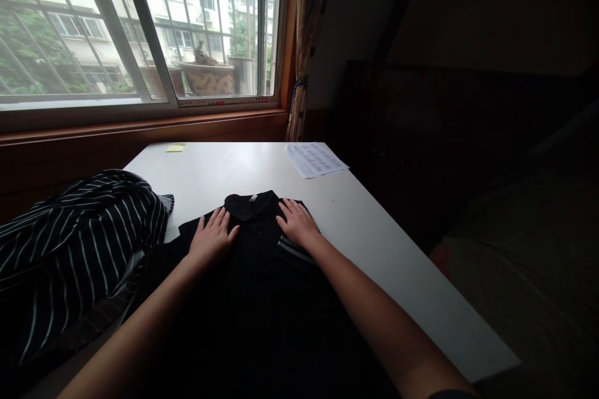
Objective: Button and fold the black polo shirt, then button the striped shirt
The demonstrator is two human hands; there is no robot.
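A black collared shirt (255, 262) lies spread on the white table (388, 262), its collar toward the window and a small pale label showing at the neck. My left hand (213, 237) rests flat on the shirt's left shoulder, fingers spread beside the collar. On the other shoulder lies my right hand (298, 223), palm down with its fingers stretched out. Just below it, grey stripes show on a folded-in sleeve (297, 252). The shirt's lower part is too dark to make out.
A heap of black-and-white striped cloth (98, 230) lies at the left. Printed papers (316, 160) and a yellow note (175, 148) are at the table's far side. Behind stand a barred window (210, 25) and a tied curtain (304, 43). The right side is dark.
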